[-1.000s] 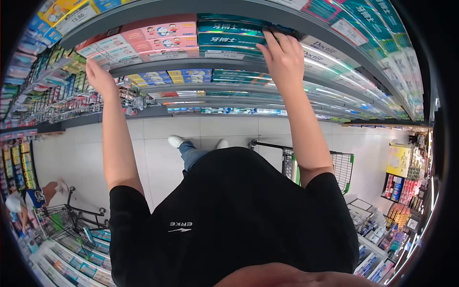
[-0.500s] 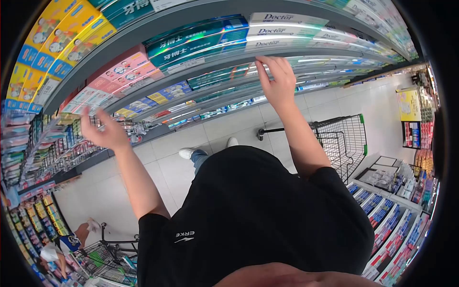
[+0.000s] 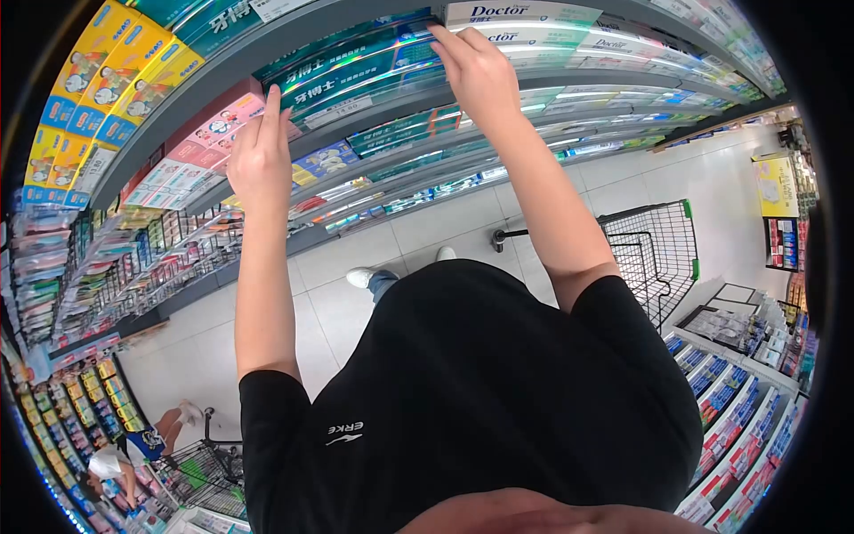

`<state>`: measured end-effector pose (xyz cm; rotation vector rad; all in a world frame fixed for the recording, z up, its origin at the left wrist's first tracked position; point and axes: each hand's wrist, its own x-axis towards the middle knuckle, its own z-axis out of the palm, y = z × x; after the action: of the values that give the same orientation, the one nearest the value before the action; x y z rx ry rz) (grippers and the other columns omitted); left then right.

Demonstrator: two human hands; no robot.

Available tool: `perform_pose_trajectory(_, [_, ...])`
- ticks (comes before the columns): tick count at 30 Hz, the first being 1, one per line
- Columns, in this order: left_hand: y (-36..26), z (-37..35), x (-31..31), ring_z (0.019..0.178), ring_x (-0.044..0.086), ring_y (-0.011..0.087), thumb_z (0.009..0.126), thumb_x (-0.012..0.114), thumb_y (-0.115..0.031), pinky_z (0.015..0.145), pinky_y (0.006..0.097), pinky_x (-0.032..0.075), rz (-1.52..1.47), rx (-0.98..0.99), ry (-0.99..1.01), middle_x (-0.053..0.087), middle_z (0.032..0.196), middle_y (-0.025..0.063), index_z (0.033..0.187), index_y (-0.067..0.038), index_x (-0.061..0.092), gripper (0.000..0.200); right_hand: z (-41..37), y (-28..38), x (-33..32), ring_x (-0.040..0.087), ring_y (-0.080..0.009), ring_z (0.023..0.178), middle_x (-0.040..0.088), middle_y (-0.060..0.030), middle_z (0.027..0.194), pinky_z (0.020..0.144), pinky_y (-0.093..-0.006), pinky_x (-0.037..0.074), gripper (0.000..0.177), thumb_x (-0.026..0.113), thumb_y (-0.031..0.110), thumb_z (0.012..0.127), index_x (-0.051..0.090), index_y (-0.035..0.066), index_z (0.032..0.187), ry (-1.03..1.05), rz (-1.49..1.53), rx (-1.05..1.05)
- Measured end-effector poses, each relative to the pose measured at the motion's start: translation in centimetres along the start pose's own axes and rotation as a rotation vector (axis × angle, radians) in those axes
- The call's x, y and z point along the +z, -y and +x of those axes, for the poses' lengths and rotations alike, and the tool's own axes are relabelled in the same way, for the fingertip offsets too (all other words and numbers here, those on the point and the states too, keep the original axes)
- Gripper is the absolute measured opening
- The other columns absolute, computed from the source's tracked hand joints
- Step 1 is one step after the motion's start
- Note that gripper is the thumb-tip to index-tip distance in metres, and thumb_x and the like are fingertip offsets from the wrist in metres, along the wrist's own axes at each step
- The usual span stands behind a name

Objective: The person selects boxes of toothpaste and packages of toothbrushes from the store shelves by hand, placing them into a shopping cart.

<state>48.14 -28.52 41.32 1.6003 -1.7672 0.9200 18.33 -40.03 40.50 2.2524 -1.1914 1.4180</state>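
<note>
- I'm reaching both arms into the shelf, and the green boxes (image 3: 369, 71) are lying between my two hands.
- My left hand (image 3: 262, 165) is pointing its fingers up at their near-left end; I can't tell whether it's gripping or only touching.
- My right hand (image 3: 480, 80) is bending its fingers at their other end, unclenched; its grip I can't make out either.
- Pink boxes (image 3: 222, 133) are sitting just left of my left hand, partly hidden by it.
- White boxes (image 3: 534, 40) reading "Doctor" are sitting just right of my right hand's fingers.
- An upper shelf edge (image 3: 213, 71) is running above my left hand, with yellow boxes (image 3: 120, 71) standing farther left.
- A cart (image 3: 658, 249) is standing beyond my right forearm.
- Well behind my left hand, a person (image 3: 111, 463) is bending beside another cart (image 3: 209, 472).
</note>
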Motion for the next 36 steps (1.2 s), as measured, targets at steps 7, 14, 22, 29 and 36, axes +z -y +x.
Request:
perform_pose_trajectory(7, [-0.1, 0.2, 0.5, 0.073, 0.069, 0.0236, 0.092, 0.081, -0.015, 0.065, 0.0375, 0.057, -0.137, -0.031, -0.032, 0.073, 0.084, 0.0076, 0.126, -0.012, 0.077, 0.034, 0.5, -1.5, 0.8, 0.069, -0.0250, 0.076, 0.069, -0.0035, 0.083, 0.067, -0.0370, 0.057, 0.021, 0.083, 0.018, 0.088, 0.082, 0.014, 0.108, -0.140, 0.002, -0.166])
perform_pose_trajectory(14, [-0.3, 0.4, 0.4, 0.075, 0.071, 0.0255, 0.093, 0.080, -0.016, 0.066, 0.0379, 0.059, -0.140, -0.050, -0.016, 0.074, 0.086, 0.0092, 0.124, -0.009, 0.077, 0.032, 0.2, -1.6, 0.5, 0.068, -0.0233, 0.073, 0.069, -0.0024, 0.082, 0.066, -0.0363, 0.056, 0.024, 0.084, 0.017, 0.087, 0.082, 0.015, 0.111, -0.118, -0.007, -0.172])
perform_pose_trajectory(22, [0.4, -2.0, -1.9, 0.083, 0.069, 0.0190, 0.102, 0.073, -0.017, 0.071, 0.0347, 0.057, -0.560, -0.427, -0.089, 0.074, 0.099, 0.0100, 0.134, -0.004, 0.067, 0.036, 0.3, -0.3, -1.6, 0.064, -0.0186, 0.067, 0.067, -0.0032, 0.079, 0.062, -0.0315, 0.051, 0.020, 0.079, 0.010, 0.093, 0.081, 0.011, 0.112, -0.116, 0.091, -0.043])
perform_pose_trajectory(29, [14.1, -8.5, -1.2, 0.124, 0.055, 0.0310, 0.115, 0.046, -0.035, 0.108, 0.0432, 0.044, -0.495, -0.999, -0.434, 0.051, 0.138, 0.0203, 0.144, 0.007, 0.049, 0.051, -5.8, -0.4, -7.2, 0.066, -0.0244, 0.066, 0.067, -0.0046, 0.076, 0.060, -0.0361, 0.051, 0.010, 0.078, 0.009, 0.092, 0.078, 0.009, 0.102, 0.050, 0.183, 0.013])
perform_pose_trajectory(36, [14.7, -5.7, -1.9, 0.128, 0.056, 0.0335, 0.116, 0.039, -0.048, 0.113, 0.0438, 0.042, -0.402, -1.110, -0.327, 0.057, 0.140, 0.0228, 0.145, 0.007, 0.052, 0.064, -11.2, -0.8, -8.5, 0.065, -0.0263, 0.064, 0.063, -0.0061, 0.073, 0.058, -0.0396, 0.052, 0.007, 0.078, 0.008, 0.091, 0.076, 0.008, 0.097, 0.253, 0.208, -0.012])
